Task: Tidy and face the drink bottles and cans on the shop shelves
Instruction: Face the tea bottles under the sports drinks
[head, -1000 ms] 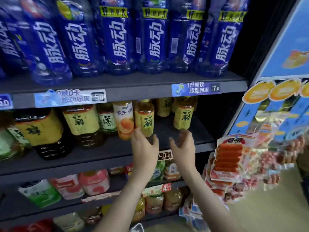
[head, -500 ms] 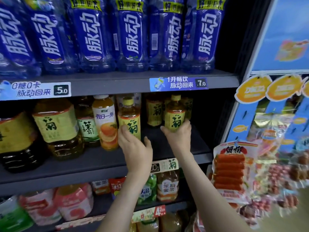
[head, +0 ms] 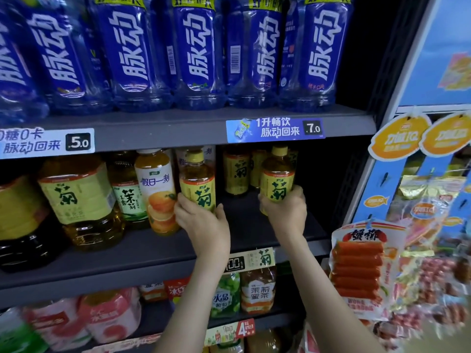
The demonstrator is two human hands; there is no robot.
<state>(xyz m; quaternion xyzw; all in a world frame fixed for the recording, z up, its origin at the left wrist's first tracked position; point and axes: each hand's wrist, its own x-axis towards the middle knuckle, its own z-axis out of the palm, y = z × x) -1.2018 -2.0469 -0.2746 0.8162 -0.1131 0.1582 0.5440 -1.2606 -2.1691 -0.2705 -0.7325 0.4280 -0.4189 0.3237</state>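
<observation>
Hands first: you're holding one bottle in each right now. Your left hand [head: 201, 220] is wrapping its fingers and thumb around the lower part of the first tea bottle [head: 197, 184], the one with the yellow label. Your right hand [head: 284, 212] is clamping the base of the second tea bottle [head: 276, 182] the same way. Both bottles are standing upright over the middle shelf [head: 153, 250] with their labels facing you. I can't tell if they're resting on the board or being held just off it.

The orange juice bottle [head: 156, 189] is sitting just beside the first tea bottle, at its 9 o'clock. A few more yellow-label bottles [head: 235, 174] are standing further back, showing in the gap between your two. Big blue bottles [head: 196, 54] are lining the top shelf at 12 o'clock. The 7.0 price tag [head: 274, 129] is sitting on that shelf's edge, right above the second tea bottle. Over at 4 o'clock from your right hand, a sausage pack [head: 356, 271] is hanging on the side rack.
</observation>
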